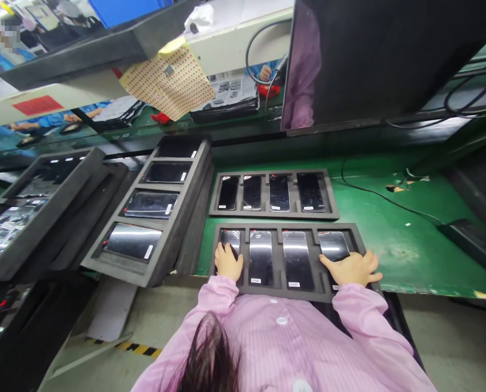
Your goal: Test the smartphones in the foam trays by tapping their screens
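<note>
A dark foam tray (278, 261) lies at the front edge of the green table, with several phones standing in its slots, among them a glossy phone (299, 261). My left hand (228, 262) rests on the tray's left end, over the lower part of the leftmost phone (231, 238), fingers apart. On the right end lies my right hand (351, 268), its thumb by the rightmost phone (333, 245) and its other fingers spread over the tray's right rim. A second foam tray (273, 215) holding several phones sits just behind.
Stacked foam trays with phones (161, 239) stand to the left, more trays (69, 201) farther left. A large dark monitor (374, 60) hangs above. A cable (390, 195) runs to a black device (472, 245) on the right. Beyond the shelf, a co-worker's hand (265, 73) shows.
</note>
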Demonstrator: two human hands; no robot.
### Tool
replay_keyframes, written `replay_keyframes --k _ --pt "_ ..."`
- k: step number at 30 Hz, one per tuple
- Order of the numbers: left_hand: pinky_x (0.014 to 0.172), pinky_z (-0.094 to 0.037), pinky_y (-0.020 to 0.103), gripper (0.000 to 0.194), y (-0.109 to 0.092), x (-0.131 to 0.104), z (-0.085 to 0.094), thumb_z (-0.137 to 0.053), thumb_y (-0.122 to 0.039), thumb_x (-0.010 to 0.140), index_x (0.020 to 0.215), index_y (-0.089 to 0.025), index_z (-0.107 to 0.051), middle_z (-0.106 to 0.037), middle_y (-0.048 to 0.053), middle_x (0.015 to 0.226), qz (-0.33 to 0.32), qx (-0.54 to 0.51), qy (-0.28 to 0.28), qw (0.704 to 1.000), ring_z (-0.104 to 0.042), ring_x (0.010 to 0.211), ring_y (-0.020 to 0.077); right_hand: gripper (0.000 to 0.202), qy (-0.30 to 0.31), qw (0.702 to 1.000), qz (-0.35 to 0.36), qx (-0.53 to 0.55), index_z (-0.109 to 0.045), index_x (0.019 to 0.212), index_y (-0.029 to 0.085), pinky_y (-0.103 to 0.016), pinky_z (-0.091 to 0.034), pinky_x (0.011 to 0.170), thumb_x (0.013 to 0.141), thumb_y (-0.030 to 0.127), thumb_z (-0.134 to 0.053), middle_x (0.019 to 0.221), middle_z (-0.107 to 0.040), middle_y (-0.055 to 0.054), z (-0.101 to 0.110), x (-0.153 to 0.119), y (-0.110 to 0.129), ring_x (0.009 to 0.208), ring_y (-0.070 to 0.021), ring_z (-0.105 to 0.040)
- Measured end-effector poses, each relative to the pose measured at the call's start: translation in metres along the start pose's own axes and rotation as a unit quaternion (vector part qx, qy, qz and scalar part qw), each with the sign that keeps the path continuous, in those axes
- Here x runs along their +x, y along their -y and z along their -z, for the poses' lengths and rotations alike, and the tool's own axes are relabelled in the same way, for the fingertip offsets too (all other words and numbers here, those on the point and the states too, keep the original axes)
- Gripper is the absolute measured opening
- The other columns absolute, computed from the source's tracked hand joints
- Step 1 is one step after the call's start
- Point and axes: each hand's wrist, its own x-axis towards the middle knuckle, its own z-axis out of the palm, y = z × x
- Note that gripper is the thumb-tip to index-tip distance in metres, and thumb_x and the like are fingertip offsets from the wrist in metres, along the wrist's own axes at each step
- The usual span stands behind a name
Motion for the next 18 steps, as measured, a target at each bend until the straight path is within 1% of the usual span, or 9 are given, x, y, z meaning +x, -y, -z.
replay_keyframes --k 2,4,6,8,9,11,14,16,18 --pt "0.100 -0.031 0.041 0.056 0.005 -0.002 -0.010 -0.047 -0.034 0.077 0.127 -0.009 -0.039 -0.031 0.021 0.140 -0.027 0.007 -0.037 0.999 -0.032 0.128 0.0292 0.067 -0.006 1.000 -0.002 0.007 -0.057 0.095 0.009 -0.060 -0.023 0.092 0.049 0.056 -0.068 0.127 -0.039 -0.026 -0.001 0.004 0.000 0.121 -0.0369 -0.026" --pt "0.101 -0.031 0.043 0.058 0.007 0.001 -0.019 -0.044 -0.034 0.078 0.129 -0.006 -0.037 -0.032 0.022 0.140 -0.042 0.010 -0.078 0.996 -0.033 0.127 0.0302 0.069 -0.031 0.999 -0.011 0.021 -0.055 0.098 0.009 -0.060 -0.024 0.091 0.049 0.056 -0.068 0.124 -0.041 -0.026 -0.001 0.003 0.003 0.120 -0.0379 -0.027" --pt "0.102 -0.032 0.043 0.058 0.007 0.007 -0.026 -0.041 -0.033 0.079 0.129 -0.004 -0.038 -0.034 0.022 0.139 -0.055 0.010 -0.110 0.992 -0.034 0.126 0.0307 0.075 -0.065 0.997 -0.005 0.042 -0.051 0.106 0.008 -0.059 -0.026 0.088 0.053 0.060 -0.065 0.123 -0.041 -0.027 0.002 -0.005 0.008 0.118 -0.0401 -0.028" --pt "0.103 -0.031 0.043 0.057 0.006 0.015 -0.031 -0.040 -0.031 0.079 0.128 -0.001 -0.039 -0.036 0.022 0.138 -0.077 0.007 -0.135 0.988 -0.034 0.127 0.0311 0.080 -0.066 0.996 0.037 0.053 -0.046 0.112 0.006 -0.054 -0.029 0.085 0.056 0.062 -0.063 0.119 -0.043 -0.028 0.005 -0.020 0.018 0.113 -0.0408 -0.033" --pt "0.104 -0.030 0.043 0.057 0.006 0.019 -0.034 -0.039 -0.029 0.079 0.127 0.000 -0.040 -0.036 0.022 0.138 -0.090 0.003 -0.142 0.986 -0.033 0.128 0.0313 0.081 -0.045 0.995 0.067 0.052 -0.045 0.113 0.005 -0.050 -0.030 0.084 0.058 0.062 -0.062 0.116 -0.045 -0.027 0.006 -0.029 0.025 0.109 -0.0397 -0.037" --pt "0.106 -0.028 0.043 0.057 0.006 0.027 -0.038 -0.039 -0.026 0.078 0.127 0.003 -0.039 -0.036 0.023 0.138 -0.111 -0.007 -0.152 0.982 -0.030 0.129 0.0315 0.080 0.029 0.993 0.113 0.034 -0.046 0.113 0.003 -0.043 -0.033 0.081 0.060 0.060 -0.063 0.107 -0.051 -0.024 0.006 -0.047 0.041 0.100 -0.0355 -0.044" --pt "0.106 -0.027 0.046 0.057 0.008 0.032 -0.046 -0.038 -0.024 0.077 0.127 0.004 -0.038 -0.035 0.024 0.138 -0.125 -0.027 -0.161 0.979 -0.028 0.131 0.0318 0.078 0.121 0.989 0.081 -0.019 -0.051 0.106 0.003 -0.039 -0.035 0.077 0.057 0.063 -0.064 0.100 -0.054 -0.021 0.003 -0.063 0.064 0.093 -0.0334 -0.048" --pt "0.106 -0.027 0.046 0.057 0.008 0.033 -0.050 -0.038 -0.023 0.077 0.127 0.005 -0.038 -0.035 0.025 0.138 -0.130 -0.042 -0.163 0.977 -0.027 0.131 0.0319 0.079 0.143 0.987 0.051 -0.047 -0.054 0.101 0.003 -0.040 -0.035 0.077 0.054 0.067 -0.064 0.099 -0.054 -0.021 -0.001 -0.066 0.073 0.093 -0.0339 -0.049" --pt "0.106 -0.026 0.046 0.057 0.009 0.034 -0.054 -0.038 -0.022 0.077 0.127 0.004 -0.038 -0.035 0.025 0.137 -0.135 -0.059 -0.165 0.975 -0.027 0.131 0.0313 0.080 0.137 0.988 0.042 -0.061 -0.054 0.100 0.003 -0.041 -0.034 0.078 0.053 0.069 -0.062 0.099 -0.054 -0.021 -0.004 -0.066 0.077 0.093 -0.0341 -0.049"
